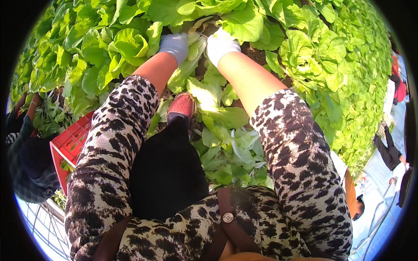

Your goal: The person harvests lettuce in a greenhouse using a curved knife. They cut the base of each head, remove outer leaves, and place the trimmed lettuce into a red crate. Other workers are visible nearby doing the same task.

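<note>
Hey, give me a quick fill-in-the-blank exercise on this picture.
1. The left hand and right hand, each in a pale ____, are among leafy green vegetables.
2. The plastic crate at the picture's left is coloured ____.
3. The brown strap bears a round ____.

Missing words: glove; red; button.

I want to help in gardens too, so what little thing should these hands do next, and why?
Perhaps the right hand should gently nudge aside the broad leaf next to it: it and the left hand are low among the greens, where their fingertips are hard to see.
</note>
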Available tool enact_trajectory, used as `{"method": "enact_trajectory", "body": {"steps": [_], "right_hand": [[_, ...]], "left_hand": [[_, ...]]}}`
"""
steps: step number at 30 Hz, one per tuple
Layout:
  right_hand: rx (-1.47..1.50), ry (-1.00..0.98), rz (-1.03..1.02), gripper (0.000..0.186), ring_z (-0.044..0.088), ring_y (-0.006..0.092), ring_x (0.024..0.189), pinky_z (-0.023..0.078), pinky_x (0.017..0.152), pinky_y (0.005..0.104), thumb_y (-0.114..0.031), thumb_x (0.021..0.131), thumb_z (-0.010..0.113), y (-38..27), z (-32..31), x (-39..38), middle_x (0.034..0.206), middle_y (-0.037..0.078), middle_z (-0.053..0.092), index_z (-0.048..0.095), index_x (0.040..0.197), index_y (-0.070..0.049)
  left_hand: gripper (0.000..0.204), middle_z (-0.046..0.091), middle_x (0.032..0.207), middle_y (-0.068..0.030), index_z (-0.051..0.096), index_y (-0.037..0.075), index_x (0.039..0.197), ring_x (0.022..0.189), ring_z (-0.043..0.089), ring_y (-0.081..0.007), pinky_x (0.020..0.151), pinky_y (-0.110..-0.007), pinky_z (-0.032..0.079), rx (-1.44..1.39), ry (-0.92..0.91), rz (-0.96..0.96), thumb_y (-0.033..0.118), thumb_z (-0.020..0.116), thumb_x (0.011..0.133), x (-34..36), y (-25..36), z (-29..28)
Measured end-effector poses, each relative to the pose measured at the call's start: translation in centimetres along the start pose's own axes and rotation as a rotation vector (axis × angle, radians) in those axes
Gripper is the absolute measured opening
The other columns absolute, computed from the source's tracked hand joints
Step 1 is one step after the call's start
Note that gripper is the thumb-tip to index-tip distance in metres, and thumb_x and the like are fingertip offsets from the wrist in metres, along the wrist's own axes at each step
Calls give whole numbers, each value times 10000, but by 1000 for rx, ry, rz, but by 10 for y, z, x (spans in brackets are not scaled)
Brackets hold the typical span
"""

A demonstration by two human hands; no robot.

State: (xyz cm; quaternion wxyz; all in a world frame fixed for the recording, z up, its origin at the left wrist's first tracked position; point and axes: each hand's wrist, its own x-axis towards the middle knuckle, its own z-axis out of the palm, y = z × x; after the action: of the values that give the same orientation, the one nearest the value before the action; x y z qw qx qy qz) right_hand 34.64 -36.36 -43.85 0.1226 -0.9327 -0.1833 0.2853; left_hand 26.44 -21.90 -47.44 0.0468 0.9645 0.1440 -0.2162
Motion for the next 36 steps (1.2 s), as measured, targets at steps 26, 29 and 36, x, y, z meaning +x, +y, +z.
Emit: {"method": "enact_trajectory", "body": {"steps": [26,29,36], "right_hand": [[-7,519,-322,401,647,408,873,527,753,448,-172,877,683,95,-72,-254,1005,221,653,542,1194,29],[8,606,-358,325,635,398,819,516,706,460,-220,907,632,122,-50,-269,956,200,635,550,1155,-27],[224,155,255,346,646,332,798,513,705,404,-224,911,651,182,7,-324,943,182,639,525,1144,-1]], "left_hand": [[432,712,1069,-119,612,-16,1237,951,693,-201,854,-333,560,-2147,-900,248,222,717,892,-171,97,-74],[442,713,1043,-126,614,-11,1225,896,709,-213,794,-339,580,-2169,-1050,277,235,734,878,-182,107,-71],[592,656,1188,-111,501,-2,1391,1054,639,-176,931,-306,502,-1911,-1039,294,230,714,891,-181,119,-78]]}}
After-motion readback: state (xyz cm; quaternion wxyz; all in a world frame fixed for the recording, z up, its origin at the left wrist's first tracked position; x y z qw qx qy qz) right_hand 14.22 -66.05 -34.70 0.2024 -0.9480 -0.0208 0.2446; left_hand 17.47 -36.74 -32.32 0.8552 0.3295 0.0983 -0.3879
